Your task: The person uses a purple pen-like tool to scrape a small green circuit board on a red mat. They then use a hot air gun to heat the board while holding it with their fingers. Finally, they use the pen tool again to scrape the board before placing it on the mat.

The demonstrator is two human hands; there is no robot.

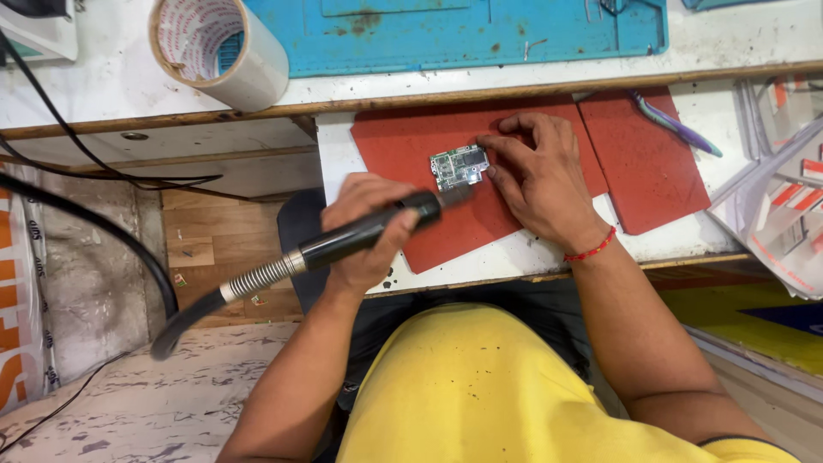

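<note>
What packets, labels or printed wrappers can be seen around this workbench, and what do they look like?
Clear tape roll with red printing inside its core: bench, upper left.
Glossy white packets with red-orange stripes: heaped at right edge.
White sack with orange lettering: left edge, floor level.

The board (459, 165) is a small green and silver circuit board with many tiny parts on top. It lies flat on a red mat (411, 146) on the desk (514, 253). The right hand (536, 176) has its fingers (501, 147) touching the board's right edge. The tool (369, 230) is a long black wand with a metal spring and a thick black hose at its back end. The left hand (369, 231) grips it. It is tilted, and its tip points at the board's lower edge, very close.
</note>
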